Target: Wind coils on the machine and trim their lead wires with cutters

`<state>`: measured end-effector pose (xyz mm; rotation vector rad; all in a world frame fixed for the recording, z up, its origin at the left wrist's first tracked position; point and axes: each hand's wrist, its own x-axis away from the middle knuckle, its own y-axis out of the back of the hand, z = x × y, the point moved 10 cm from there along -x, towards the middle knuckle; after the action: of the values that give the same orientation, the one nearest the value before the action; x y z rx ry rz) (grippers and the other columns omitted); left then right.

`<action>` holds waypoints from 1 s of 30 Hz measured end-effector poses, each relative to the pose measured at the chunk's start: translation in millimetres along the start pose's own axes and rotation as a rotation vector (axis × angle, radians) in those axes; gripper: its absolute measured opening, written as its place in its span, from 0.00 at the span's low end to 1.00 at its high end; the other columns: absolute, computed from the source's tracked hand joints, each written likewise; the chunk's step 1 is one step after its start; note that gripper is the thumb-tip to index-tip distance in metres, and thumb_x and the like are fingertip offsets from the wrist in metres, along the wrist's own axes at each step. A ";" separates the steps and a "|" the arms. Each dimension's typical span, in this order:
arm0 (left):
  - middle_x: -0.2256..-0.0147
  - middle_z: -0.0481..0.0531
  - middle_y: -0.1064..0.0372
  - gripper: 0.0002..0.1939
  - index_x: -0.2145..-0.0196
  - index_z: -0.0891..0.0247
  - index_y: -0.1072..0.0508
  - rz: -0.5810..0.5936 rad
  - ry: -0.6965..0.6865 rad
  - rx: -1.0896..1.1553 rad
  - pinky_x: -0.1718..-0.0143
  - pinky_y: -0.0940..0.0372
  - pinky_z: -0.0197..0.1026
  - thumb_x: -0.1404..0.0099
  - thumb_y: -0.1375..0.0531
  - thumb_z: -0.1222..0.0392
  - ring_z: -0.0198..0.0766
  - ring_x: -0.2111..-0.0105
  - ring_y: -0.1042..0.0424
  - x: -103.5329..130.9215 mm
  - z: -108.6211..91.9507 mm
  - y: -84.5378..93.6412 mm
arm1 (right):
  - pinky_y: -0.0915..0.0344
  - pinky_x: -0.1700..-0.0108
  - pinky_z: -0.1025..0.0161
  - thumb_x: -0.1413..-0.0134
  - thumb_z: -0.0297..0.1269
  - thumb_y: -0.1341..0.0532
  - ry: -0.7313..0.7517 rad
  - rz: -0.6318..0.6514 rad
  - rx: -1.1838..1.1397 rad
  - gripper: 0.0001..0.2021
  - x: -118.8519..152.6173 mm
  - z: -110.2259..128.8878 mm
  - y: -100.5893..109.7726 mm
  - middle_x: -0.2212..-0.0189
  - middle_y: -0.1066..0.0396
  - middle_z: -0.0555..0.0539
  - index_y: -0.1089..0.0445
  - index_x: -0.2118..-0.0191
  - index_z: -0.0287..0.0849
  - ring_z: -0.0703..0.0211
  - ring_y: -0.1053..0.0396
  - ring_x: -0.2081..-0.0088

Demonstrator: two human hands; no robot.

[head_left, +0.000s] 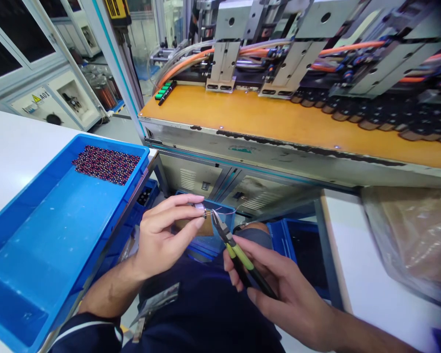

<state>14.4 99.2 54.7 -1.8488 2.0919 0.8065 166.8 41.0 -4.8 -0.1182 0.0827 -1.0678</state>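
Small part [200,208]: 1 piece, pale and cylindrical; located in front of the torso, above the blue bin [208,245].
Left hand [165,233]: thumb and fingers pinching the small part, its wired end facing right.
Fine wire [226,213]: extends rightward from the part, past the tool tips; strand count too fine to tell.
Cutting pliers [238,252]: 1 pair, green and black handles, tips raised to the wire just beside the part.
Right hand [282,284]: grasping the pliers by both handles; whether the jaws bite the wire cannot be told.
Stage, done: 1 part in hand and set against the tool tips.
Stage, left: wire apparently uncut, so work on this piece appears unfinished.
Blue tray [44,255]: on the white table at left; many small pieces [106,164] packed at its far end; whether finished or waiting, cannot tell.
Orange bench top [250,110]: ahead, beneath machine fixtures; markers [165,92], green and black, at its left end.
Plastic bag [415,230]: on the right-hand table, brownish contents, unidentified.
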 end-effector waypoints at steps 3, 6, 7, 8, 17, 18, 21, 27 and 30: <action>0.55 0.57 0.23 0.12 0.60 0.61 0.20 -0.006 -0.003 -0.012 0.53 0.27 0.45 0.41 0.35 0.71 0.43 0.55 0.23 -0.2 -0.7 0.5 | 0.28 0.61 0.63 0.45 0.23 0.40 -0.023 -0.002 0.012 0.32 0.1 0.6 0.2 0.59 0.31 0.45 0.40 0.37 0.56 0.63 0.30 0.64; 0.55 0.57 0.23 0.12 0.60 0.61 0.20 -0.005 -0.003 -0.010 0.53 0.27 0.45 0.41 0.35 0.71 0.43 0.55 0.23 -0.4 -1.0 0.3 | 0.28 0.63 0.63 0.46 0.25 0.40 -0.051 -0.026 0.012 0.29 -0.9 -0.2 0.7 0.61 0.30 0.45 0.37 0.39 0.53 0.63 0.31 0.65; 0.55 0.57 0.23 0.12 0.60 0.61 0.20 -0.003 -0.002 -0.008 0.54 0.27 0.45 0.41 0.35 0.71 0.42 0.55 0.23 -0.4 -1.1 0.0 | 0.29 0.64 0.64 0.46 0.26 0.40 -0.057 -0.037 0.018 0.29 -0.9 -0.8 1.1 0.62 0.30 0.45 0.36 0.39 0.53 0.63 0.31 0.66; 0.55 0.57 0.23 0.12 0.60 0.61 0.20 -0.003 -0.002 -0.006 0.54 0.27 0.45 0.41 0.35 0.72 0.42 0.55 0.23 -0.4 -1.2 -0.2 | 0.29 0.64 0.65 0.47 0.26 0.39 -0.060 -0.050 0.030 0.28 -0.7 -1.6 1.6 0.63 0.30 0.46 0.35 0.40 0.53 0.63 0.31 0.66; 0.54 0.57 0.24 0.13 0.60 0.61 0.21 0.026 -0.025 0.014 0.52 0.27 0.45 0.41 0.35 0.73 0.42 0.54 0.24 0.1 -0.3 -3.6 | 0.29 0.53 0.62 0.42 0.27 0.42 -0.065 -0.088 0.038 0.27 6.1 -7.4 7.8 0.59 0.30 0.47 0.40 0.39 0.56 0.62 0.29 0.59; 0.54 0.57 0.24 0.12 0.60 0.61 0.22 0.031 -0.044 0.019 0.52 0.27 0.45 0.41 0.35 0.73 0.43 0.54 0.24 0.3 -1.1 -3.6 | 0.29 0.52 0.62 0.41 0.27 0.42 -0.067 -0.074 0.038 0.28 6.7 -6.5 8.8 0.57 0.31 0.47 0.41 0.38 0.58 0.63 0.29 0.58; 0.53 0.57 0.27 0.16 0.59 0.61 0.27 0.029 -0.104 0.091 0.54 0.26 0.44 0.43 0.34 0.74 0.44 0.51 0.25 1.1 -4.1 -1.6 | 0.31 0.47 0.61 0.41 0.26 0.42 -0.068 -0.025 0.082 0.30 10.1 -2.6 12.8 0.54 0.33 0.48 0.45 0.38 0.63 0.63 0.29 0.55; 0.54 0.54 0.28 0.27 0.54 0.58 0.39 0.034 -0.155 0.270 0.54 0.25 0.46 0.44 0.35 0.80 0.43 0.53 0.23 1.6 -9.3 -1.9 | 0.32 0.46 0.60 0.39 0.24 0.45 -0.040 0.085 0.139 0.35 19.7 5.1 11.2 0.50 0.34 0.48 0.53 0.35 0.69 0.64 0.30 0.53; 0.55 0.54 0.26 0.29 0.53 0.59 0.39 0.032 -0.185 0.265 0.51 0.26 0.48 0.46 0.36 0.82 0.43 0.53 0.23 2.6 -12.8 -2.9 | 0.35 0.42 0.56 0.39 0.21 0.47 -0.039 0.130 0.120 0.37 22.3 6.8 3.3 0.48 0.36 0.47 0.53 0.34 0.68 0.62 0.31 0.50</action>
<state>19.0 89.9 63.2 -1.5463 2.0063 0.6433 181.3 23.3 1.3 -0.0250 -0.0092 -0.9374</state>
